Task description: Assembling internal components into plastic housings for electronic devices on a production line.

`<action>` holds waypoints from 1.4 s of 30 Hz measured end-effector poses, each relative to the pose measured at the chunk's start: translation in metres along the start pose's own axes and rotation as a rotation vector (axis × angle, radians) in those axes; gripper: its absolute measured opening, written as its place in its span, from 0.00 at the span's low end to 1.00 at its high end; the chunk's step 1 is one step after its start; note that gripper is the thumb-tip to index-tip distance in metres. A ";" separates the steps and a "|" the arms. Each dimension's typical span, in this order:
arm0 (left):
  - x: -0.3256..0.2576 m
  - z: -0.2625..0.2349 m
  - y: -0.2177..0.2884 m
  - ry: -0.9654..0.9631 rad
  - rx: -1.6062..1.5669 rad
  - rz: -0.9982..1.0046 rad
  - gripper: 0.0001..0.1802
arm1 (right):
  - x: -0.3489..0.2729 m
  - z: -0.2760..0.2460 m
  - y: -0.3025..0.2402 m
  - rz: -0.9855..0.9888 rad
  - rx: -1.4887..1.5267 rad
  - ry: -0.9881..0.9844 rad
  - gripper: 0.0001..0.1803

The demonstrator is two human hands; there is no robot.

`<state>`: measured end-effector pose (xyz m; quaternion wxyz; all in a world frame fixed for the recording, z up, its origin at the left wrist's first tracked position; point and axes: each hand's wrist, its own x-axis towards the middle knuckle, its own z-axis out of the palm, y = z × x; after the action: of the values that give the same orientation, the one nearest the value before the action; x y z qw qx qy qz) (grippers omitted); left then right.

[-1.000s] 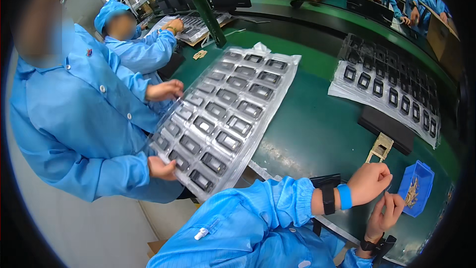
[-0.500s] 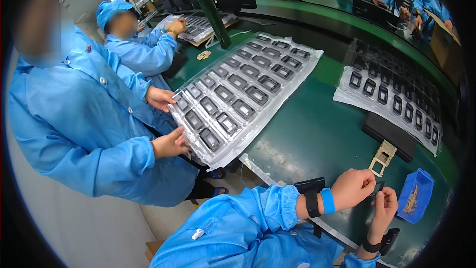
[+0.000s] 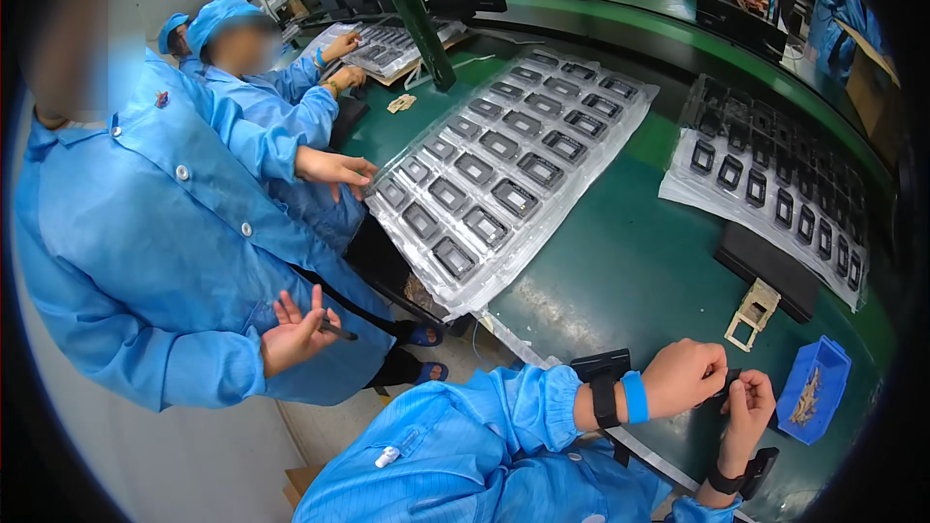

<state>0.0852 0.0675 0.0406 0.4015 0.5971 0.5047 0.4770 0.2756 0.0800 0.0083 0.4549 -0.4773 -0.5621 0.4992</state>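
Black part [image 3: 733, 377], small, mostly hidden by fingers, held btwn the person's two hands over the near R side of the green table [image 3: 572, 300]; full shape can't be told. L hand [image 3: 681, 380], w/ blue band [image 3: 635, 397] at wrist: fingers bent, tips closed on the part's L side. R hand [image 3: 751, 412]: thumb & forefinger pinching its R side. Just beyond: cream frame [image 3: 754, 318], flat, w/ openings, its far end at the black block [image 3: 765, 269]. R of the hands: blue bin [image 3: 831, 383] w/ small cream pieces [image 3: 806, 395] inside. Farther back, R: clear tray [image 3: 690, 189] of black frames in rows. Centre: larger tray [image 3: 572, 201], likewise filled; beside it, L, a co-worker [image 3: 184, 232], one hand near the tray edge, other w/ a dark stick [image 3: 336, 329]
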 end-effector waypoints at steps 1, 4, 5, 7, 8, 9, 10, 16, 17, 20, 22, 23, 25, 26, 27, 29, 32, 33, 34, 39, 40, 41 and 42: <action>0.000 0.000 -0.001 -0.002 0.004 0.008 0.07 | 0.001 0.000 0.000 0.019 0.020 -0.010 0.03; 0.000 0.000 -0.003 -0.005 0.017 0.024 0.07 | 0.000 -0.001 0.001 0.059 0.017 -0.037 0.03; -0.001 0.000 -0.003 -0.005 0.016 0.022 0.07 | 0.000 -0.001 0.001 0.061 0.017 -0.037 0.03; -0.002 0.000 -0.004 -0.005 0.019 0.030 0.07 | -0.001 -0.001 0.002 0.081 0.024 -0.070 0.03; -0.003 0.000 -0.005 -0.005 0.018 0.028 0.07 | -0.001 0.000 0.002 0.083 0.023 -0.071 0.03; -0.003 0.001 -0.006 -0.011 0.014 0.018 0.07 | -0.001 0.001 0.002 0.081 0.027 -0.077 0.03; -0.004 0.001 -0.007 -0.018 0.010 0.008 0.08 | -0.001 0.001 0.002 0.080 0.031 -0.083 0.03; -0.014 -0.006 -0.019 0.139 0.140 0.139 0.14 | 0.005 -0.005 0.017 0.024 0.150 0.058 0.04; -0.017 -0.008 -0.022 0.137 0.138 0.137 0.14 | 0.006 -0.007 0.019 0.027 0.149 0.060 0.04; -0.023 -0.022 -0.019 0.118 0.141 0.097 0.13 | 0.008 -0.012 0.020 0.052 0.181 0.094 0.04; -0.027 -0.029 -0.019 0.128 0.134 0.087 0.12 | 0.007 -0.012 0.019 0.043 0.172 0.109 0.03; -0.028 -0.032 -0.019 0.136 0.126 0.083 0.12 | 0.007 -0.011 0.017 0.044 0.171 0.111 0.03; -0.031 -0.032 -0.023 0.139 0.127 0.080 0.11 | 0.004 -0.008 0.011 0.099 0.169 0.142 0.03; -0.032 -0.032 -0.024 0.143 0.131 0.082 0.11 | 0.003 -0.008 0.010 0.098 0.166 0.150 0.03; -0.032 -0.032 -0.027 0.133 0.119 0.074 0.11 | 0.004 -0.006 0.011 0.094 0.181 0.129 0.03; -0.032 -0.034 -0.029 0.118 0.149 0.058 0.11 | 0.006 -0.003 0.010 0.100 0.187 0.123 0.03; -0.035 -0.032 -0.024 0.111 0.157 0.078 0.09 | 0.002 -0.004 0.008 0.128 0.248 0.121 0.03; -0.034 -0.032 -0.024 0.112 0.169 0.089 0.09 | 0.002 -0.004 0.008 0.122 0.265 0.134 0.03; -0.034 -0.032 -0.023 0.116 0.164 0.077 0.08 | 0.002 -0.003 0.008 0.126 0.265 0.129 0.03; -0.034 -0.032 -0.025 0.084 0.166 0.049 0.07 | 0.003 -0.001 0.003 0.136 0.253 0.127 0.04; -0.034 -0.032 -0.025 0.082 0.188 0.063 0.07 | 0.003 0.001 0.000 0.136 0.256 0.134 0.04; -0.035 -0.031 -0.026 0.081 0.211 0.077 0.07 | 0.003 0.000 0.001 0.140 0.256 0.134 0.04; -0.034 -0.031 -0.026 0.079 0.211 0.076 0.07 | 0.003 -0.001 0.001 0.139 0.251 0.129 0.04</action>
<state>0.0484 0.0379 0.0172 0.2976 0.6355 0.5446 0.4594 0.2761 0.0832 0.0073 0.5105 -0.4855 -0.4307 0.5641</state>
